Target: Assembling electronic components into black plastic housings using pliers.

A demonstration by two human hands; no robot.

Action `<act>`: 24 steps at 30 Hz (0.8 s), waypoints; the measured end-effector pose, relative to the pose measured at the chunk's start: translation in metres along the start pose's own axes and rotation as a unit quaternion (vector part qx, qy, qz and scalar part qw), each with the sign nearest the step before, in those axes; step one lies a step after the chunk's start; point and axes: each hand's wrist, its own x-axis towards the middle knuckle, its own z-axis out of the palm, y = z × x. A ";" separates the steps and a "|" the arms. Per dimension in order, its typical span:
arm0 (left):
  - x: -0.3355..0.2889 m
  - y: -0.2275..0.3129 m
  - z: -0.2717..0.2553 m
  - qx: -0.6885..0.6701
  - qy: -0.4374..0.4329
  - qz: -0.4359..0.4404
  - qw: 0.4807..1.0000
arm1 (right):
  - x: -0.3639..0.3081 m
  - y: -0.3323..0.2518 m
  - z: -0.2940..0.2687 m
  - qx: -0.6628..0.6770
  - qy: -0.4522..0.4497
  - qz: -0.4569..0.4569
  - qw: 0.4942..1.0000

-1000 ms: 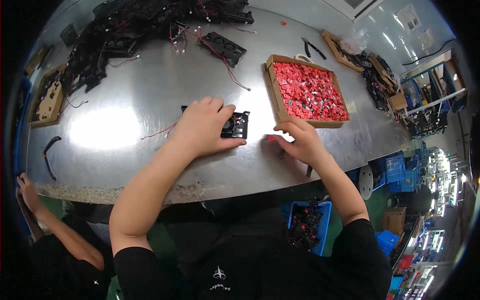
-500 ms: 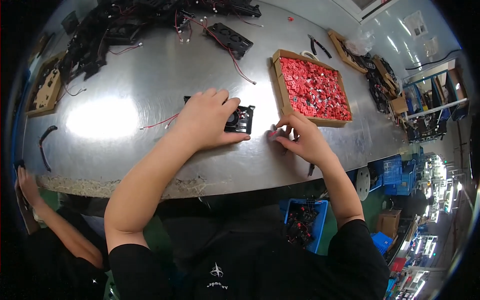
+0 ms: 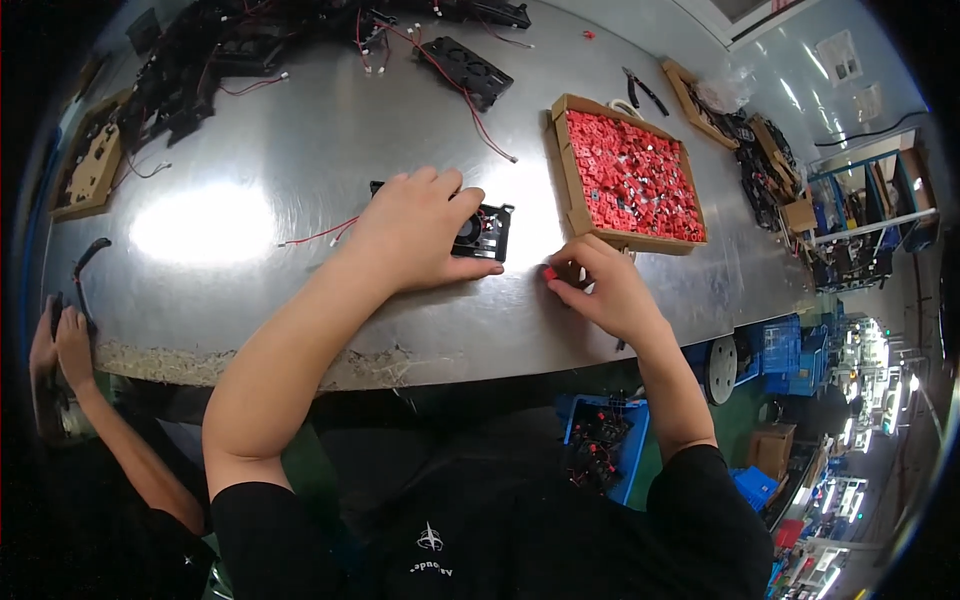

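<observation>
My left hand [image 3: 420, 225] lies over a black fan unit [image 3: 492, 240], its fingers curled around the far side and its thumb along the near edge. Part of a round fan shows to the right of the fingers, while the palm hides the rest. A red wire [image 3: 325, 235] runs out on the unit's left. Just right of the unit, my right hand [image 3: 605, 285] pinches a small red part [image 3: 548, 272] between thumb and fingers, low over the metal table [image 3: 450, 340]. Its exact shape is partly covered by the fingertips.
A cardboard tray [image 3: 567, 165] full of small red parts stands beyond my right hand. Cutters [image 3: 645, 90] lie behind it. Another black fan unit [image 3: 465, 72] and heaped black housings [image 3: 185, 95] occupy the far side. A co-worker's hands [image 3: 68, 345] are at the left edge. A blue crate [image 3: 632, 450] sits below.
The red part in my right hand shows more plainly now, as the fingers have turned slightly. My left hand stays on the fan unit. At the left, the co-worker's second hand has come into view.
</observation>
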 end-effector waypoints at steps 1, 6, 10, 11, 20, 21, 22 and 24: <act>0.001 -0.001 0.000 -0.002 0.007 0.003 1.000 | 0.001 0.000 0.003 -0.005 0.005 0.004 1.000; 0.001 0.002 -0.001 -0.003 0.004 0.001 1.000 | 0.013 0.000 0.008 -0.022 -0.005 -0.033 0.999; -0.002 0.011 0.000 -0.001 0.005 -0.005 1.000 | 0.027 -0.002 0.006 -0.112 0.039 -0.132 0.984; -0.002 0.011 -0.001 -0.001 0.005 -0.009 1.000 | 0.032 -0.004 0.005 -0.068 0.059 -0.116 0.989; -0.001 0.008 0.004 0.007 0.012 -0.012 1.000 | 0.071 -0.044 0.016 -0.027 0.036 -0.145 0.988; 0.000 0.007 0.005 0.002 0.010 -0.008 1.000 | 0.070 -0.044 0.017 -0.045 0.046 -0.145 0.987; 0.001 0.008 0.004 -0.004 0.007 -0.004 1.000 | 0.070 -0.045 0.018 -0.045 0.043 -0.147 0.987; 0.000 0.009 0.003 -0.003 -0.004 -0.010 1.000 | 0.069 -0.048 0.020 -0.085 0.067 -0.157 0.982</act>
